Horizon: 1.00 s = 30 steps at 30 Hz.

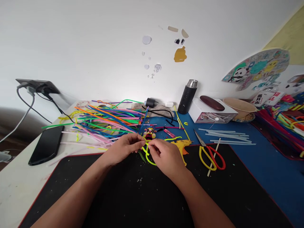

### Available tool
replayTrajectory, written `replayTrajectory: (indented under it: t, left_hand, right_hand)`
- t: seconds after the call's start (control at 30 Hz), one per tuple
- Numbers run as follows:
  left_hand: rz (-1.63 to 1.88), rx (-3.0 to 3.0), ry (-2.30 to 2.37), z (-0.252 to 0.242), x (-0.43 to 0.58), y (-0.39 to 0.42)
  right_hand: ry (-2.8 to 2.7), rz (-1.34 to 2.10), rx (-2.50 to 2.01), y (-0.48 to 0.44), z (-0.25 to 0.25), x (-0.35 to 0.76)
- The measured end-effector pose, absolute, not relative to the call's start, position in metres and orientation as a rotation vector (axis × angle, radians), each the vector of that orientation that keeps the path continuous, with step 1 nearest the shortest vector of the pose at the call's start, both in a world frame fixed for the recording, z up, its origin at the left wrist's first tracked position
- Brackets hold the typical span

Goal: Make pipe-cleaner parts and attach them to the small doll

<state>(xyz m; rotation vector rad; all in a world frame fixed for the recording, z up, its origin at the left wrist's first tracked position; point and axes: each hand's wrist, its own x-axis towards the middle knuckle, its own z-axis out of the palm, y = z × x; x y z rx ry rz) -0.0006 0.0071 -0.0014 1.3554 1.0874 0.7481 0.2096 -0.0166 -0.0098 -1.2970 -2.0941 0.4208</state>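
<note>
My left hand (pixel 125 145) and my right hand (pixel 167 155) meet over the black mat (pixel 133 196), each pinching a neon-yellow pipe cleaner (pixel 150 161). Its lower part bends in a loop below my fingers, and the fingertips hide the spot where it is gripped. Just behind the hands stands a small colourful figurine (pixel 149 131). A yellow glue gun (pixel 181 148) lies right beside my right hand, partly covered by it. Left of my left hand spreads a pile of coloured pipe cleaners (pixel 111 118).
Scissors (pixel 209 155) with red and yellow handles lie to the right, near several glue sticks (pixel 228 136). A black thermos (pixel 187 98) and a white box (pixel 211 112) stand at the back. At far left rests a phone (pixel 47 144) below a wall socket (pixel 38 87).
</note>
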Motion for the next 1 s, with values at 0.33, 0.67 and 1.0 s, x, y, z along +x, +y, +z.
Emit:
replayTrajectory:
  t: [0.33,0.67,1.0]
  left_hand:
    - [0.727,1.207,1.055,-0.005,0.0013,0.0084]
    - [0.768,1.139,1.002,-0.006,0.0063,0.0071]
    - [0.766,1.281,1.083,-0.0004,0.0021,0.0061]
  right_hand:
    - [-2.092,0.431,-1.294,-0.0173,-0.01,0.2073]
    - [-2.049,0.425,-1.315,-0.017,-0.0123,0.2083]
    - [-2.052,0.406,-1.325,-0.0166,-0.0128,0.2085]
